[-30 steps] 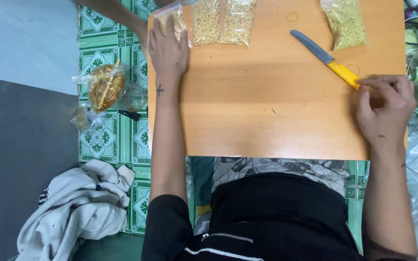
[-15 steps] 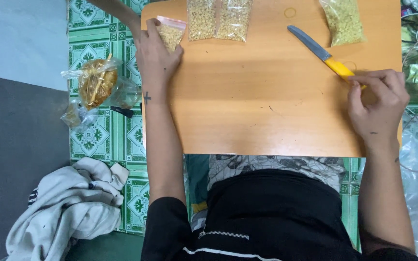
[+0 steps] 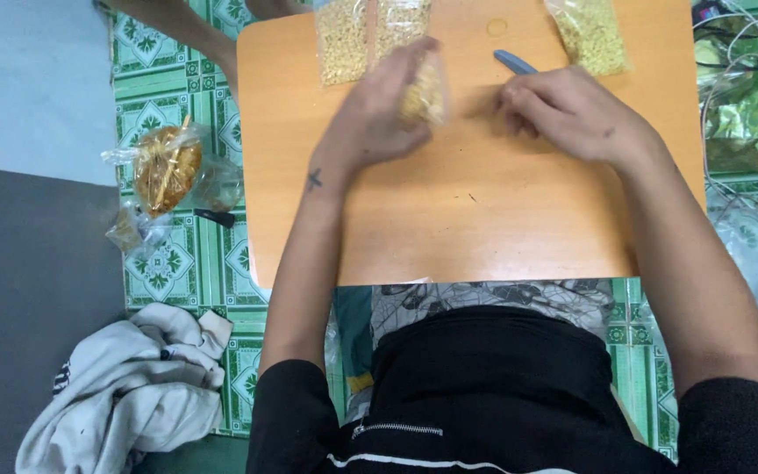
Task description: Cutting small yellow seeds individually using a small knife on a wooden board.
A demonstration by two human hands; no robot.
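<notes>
Counter (image 3: 449, 237), orange wood, fills upper centre; green patterned floor tiles (image 3: 177, 263) at left, grey cloth heap (image 3: 125, 386) lower left, wrapped bundle (image 3: 164, 167) beside counter. Left hand (image 3: 375, 114) grips small bag of grain (image 3: 423, 88), now mid-counter, up from upper-left corner earlier. Right hand (image 3: 572, 110) curled over knife (image 3: 515, 61); has slid in from right edge. More grain bags (image 3: 370, 35) along top.
</notes>
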